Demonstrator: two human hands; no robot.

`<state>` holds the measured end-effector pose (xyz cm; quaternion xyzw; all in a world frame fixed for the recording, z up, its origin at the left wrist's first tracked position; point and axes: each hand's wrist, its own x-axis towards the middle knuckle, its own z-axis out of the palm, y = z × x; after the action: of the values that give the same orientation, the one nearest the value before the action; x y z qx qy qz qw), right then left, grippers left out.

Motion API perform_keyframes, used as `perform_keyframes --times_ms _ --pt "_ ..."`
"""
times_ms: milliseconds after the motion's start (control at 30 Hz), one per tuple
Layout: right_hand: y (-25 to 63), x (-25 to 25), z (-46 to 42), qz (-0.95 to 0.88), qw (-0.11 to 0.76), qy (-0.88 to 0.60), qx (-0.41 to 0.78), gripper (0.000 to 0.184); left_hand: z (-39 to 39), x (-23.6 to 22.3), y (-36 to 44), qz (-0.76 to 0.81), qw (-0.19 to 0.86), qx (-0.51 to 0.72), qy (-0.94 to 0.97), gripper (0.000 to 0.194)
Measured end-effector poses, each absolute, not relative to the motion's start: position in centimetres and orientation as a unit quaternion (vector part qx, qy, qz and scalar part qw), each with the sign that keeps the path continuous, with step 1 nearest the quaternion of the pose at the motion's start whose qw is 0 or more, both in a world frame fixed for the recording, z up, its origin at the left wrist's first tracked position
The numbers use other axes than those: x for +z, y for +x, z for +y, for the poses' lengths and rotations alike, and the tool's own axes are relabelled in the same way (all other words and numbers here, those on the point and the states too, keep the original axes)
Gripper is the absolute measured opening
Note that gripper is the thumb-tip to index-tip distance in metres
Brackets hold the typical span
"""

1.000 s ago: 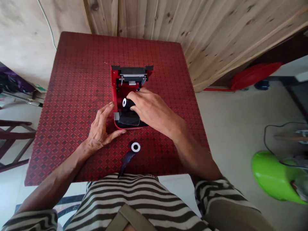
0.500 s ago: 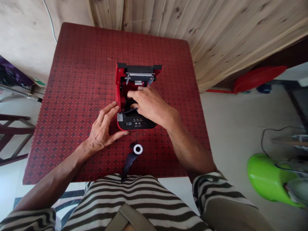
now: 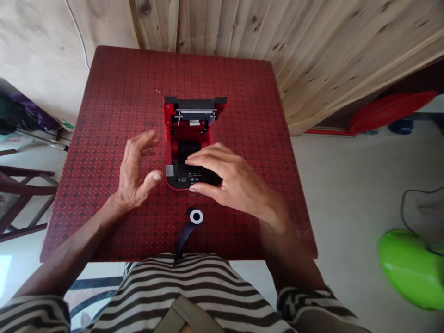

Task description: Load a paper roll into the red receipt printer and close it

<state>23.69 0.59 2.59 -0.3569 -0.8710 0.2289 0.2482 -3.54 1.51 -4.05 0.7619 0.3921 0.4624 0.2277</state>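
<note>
A red and black label printer [image 3: 190,134] stands on the table with its lid [image 3: 194,104] raised. A dark strip or part lies in its compartment; its exact kind I cannot make out. My right hand [image 3: 236,180] is over the printer's front panel, thumb and fingers apart, covering the right part of it. Left of the printer, my left hand [image 3: 133,171] hovers open and apart from it, holding nothing. Nearer my body lies a black ribbon roll [image 3: 196,216] with a white core, its loose tail running toward the table's front edge.
A patterned red cloth covers the table [image 3: 121,101]. Beyond it rises a wooden plank wall [image 3: 222,27]. A dark wooden chair [image 3: 24,189] is on the left, and a bright green plastic object [image 3: 409,268] on the floor at right.
My left hand has let go of the printer's left side and moved left. My right hand has come out of the compartment toward the front panel, its fingers spreading. The view has shifted slightly.
</note>
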Motion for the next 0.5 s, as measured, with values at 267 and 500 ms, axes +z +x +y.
perform_keyframes --times_ms 267,500 --pt "22.5 0.6 -1.3 -0.858 0.299 -0.408 0.091 0.021 9.3 1.2 -0.8 0.385 0.18 0.406 0.809 0.071" --pt "21.9 -0.3 -1.5 -0.85 0.351 -0.391 0.014 0.019 7.5 1.2 -0.6 0.375 0.204 0.402 0.81 0.053"
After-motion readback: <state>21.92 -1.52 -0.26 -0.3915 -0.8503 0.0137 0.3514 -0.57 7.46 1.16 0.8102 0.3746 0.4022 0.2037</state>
